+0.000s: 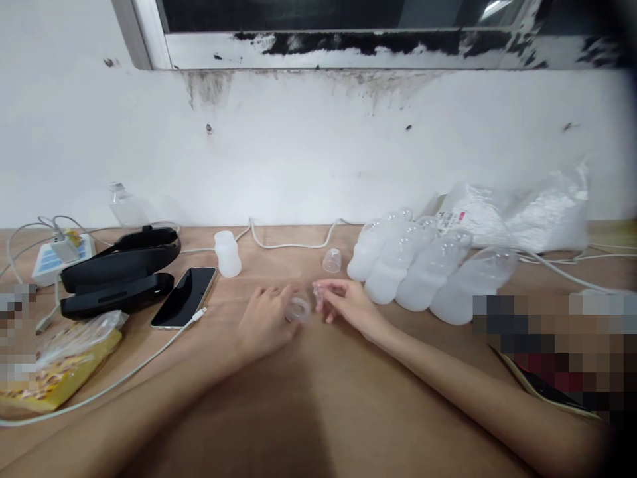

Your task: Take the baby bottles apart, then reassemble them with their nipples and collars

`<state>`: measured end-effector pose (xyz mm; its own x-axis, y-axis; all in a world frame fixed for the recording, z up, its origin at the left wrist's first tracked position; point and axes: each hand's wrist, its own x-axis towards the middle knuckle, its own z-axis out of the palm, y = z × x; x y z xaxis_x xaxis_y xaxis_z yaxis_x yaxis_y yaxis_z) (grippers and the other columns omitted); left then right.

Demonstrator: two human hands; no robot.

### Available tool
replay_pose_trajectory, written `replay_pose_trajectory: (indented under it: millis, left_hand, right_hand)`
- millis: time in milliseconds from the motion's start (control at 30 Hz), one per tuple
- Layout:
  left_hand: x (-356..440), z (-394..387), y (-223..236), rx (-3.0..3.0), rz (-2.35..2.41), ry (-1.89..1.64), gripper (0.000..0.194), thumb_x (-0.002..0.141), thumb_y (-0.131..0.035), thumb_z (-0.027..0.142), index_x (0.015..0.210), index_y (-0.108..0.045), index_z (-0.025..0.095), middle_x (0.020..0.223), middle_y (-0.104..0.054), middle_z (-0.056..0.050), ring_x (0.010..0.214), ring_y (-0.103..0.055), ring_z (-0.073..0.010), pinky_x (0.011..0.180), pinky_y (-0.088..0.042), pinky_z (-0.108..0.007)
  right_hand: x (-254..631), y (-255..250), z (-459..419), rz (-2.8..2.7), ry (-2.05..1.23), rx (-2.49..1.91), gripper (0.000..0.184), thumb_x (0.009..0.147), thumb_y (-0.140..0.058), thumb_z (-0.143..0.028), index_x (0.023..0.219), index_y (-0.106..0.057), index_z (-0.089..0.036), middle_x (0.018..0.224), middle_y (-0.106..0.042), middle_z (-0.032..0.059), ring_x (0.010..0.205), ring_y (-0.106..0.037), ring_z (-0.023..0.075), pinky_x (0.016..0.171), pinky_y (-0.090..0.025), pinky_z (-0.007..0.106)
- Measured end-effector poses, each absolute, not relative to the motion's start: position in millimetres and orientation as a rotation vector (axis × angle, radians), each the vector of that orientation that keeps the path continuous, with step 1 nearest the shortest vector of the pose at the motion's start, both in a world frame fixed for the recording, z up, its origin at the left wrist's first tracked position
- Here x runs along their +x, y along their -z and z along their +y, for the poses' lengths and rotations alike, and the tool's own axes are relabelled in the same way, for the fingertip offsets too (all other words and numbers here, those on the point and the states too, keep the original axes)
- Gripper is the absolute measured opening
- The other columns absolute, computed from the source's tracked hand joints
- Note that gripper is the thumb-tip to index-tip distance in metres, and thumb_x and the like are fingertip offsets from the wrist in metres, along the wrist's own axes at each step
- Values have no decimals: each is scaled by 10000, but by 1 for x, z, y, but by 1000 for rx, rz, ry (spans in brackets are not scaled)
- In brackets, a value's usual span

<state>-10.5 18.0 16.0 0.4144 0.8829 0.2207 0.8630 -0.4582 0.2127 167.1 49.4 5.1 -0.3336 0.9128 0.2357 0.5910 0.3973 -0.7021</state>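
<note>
Low over the wooden table, my left hand (266, 317) grips a translucent round ring (298, 309) between thumb and fingers; it is slightly blurred. Facing it, my right hand (351, 307) pinches a small clear piece (317, 292) whose exact kind I cannot make out. The two pieces are apart. Just beyond the right hand a clear plastic cup-shaped cap (332, 260) rests on the table. Farther left stands a frosted white bottle body (227, 255) with a narrowed waist. Several frosted bottles with clear domed caps (414, 269) lean or lie in a row at right.
A phone (184, 297), black headset-like devices (119, 269), a power strip (42, 259) and a yellow food packet (84, 358) occupy the left. White cables (293, 246) cross the table. Plastic bags of white material (542, 212) lie against the wall at right. A clear bottle (127, 207) stands at back left.
</note>
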Motion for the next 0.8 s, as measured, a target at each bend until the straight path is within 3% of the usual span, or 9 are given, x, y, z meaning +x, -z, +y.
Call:
replay_pose_trajectory:
  millis: [100, 167, 267, 433, 567, 800]
  left_hand:
    - [-23, 39, -24, 2593, 1731, -429, 205, 742, -470, 183, 915, -556, 112, 896, -610, -148, 916, -538, -307, 782, -367, -432]
    - [-29, 59, -23, 2592, 1801, -429, 233, 717, -489, 148, 921, -565, 65, 943, -585, -196, 949, -513, -333, 784, -373, -438]
    - [-31, 86, -13, 2577, 1865, -463, 244, 723, -462, 90, 942, -561, 46, 976, -577, -193, 985, -498, -302, 827, -371, -417]
    - [-31, 103, 14, 2531, 1889, -627, 309, 801, -388, 95, 1095, -483, 93, 1107, -537, -140, 1062, -466, -232, 855, -386, -374]
    - [-34, 106, 24, 2475, 1875, -710, 399, 789, -416, 113, 1188, -407, 100, 1129, -538, -141, 1061, -474, -230, 855, -396, -368]
    - [-37, 110, 23, 2432, 1821, -749, 413, 778, -436, 123, 1190, -425, 95, 1106, -566, -137, 1017, -510, -227, 854, -404, -360]
  right_hand:
    - [170, -12, 72, -2036, -488, -1315, 308, 797, -455, -245, 1075, -506, -124, 900, -620, 89, 751, -590, 156, 638, -476, 285]
    - [165, -17, 90, -2085, -393, -1329, 306, 753, -517, -218, 1049, -520, -139, 882, -617, 79, 760, -577, 166, 722, -440, 313]
    - [148, -13, 112, -2169, -316, -1339, 307, 728, -524, -158, 1034, -518, -125, 832, -613, 78, 749, -568, 176, 716, -418, 305]
    - [130, 9, 126, -2204, -221, -1356, 293, 778, -485, -193, 1059, -490, -114, 940, -595, 111, 794, -557, 187, 730, -403, 308]
    - [131, 17, 125, -2205, -189, -1366, 318, 815, -449, -217, 1121, -445, -127, 1034, -574, 121, 821, -555, 181, 751, -401, 309]
    - [134, 18, 127, -2233, -174, -1331, 335, 829, -448, -225, 1152, -423, -137, 1032, -599, 90, 836, -568, 171, 768, -410, 293]
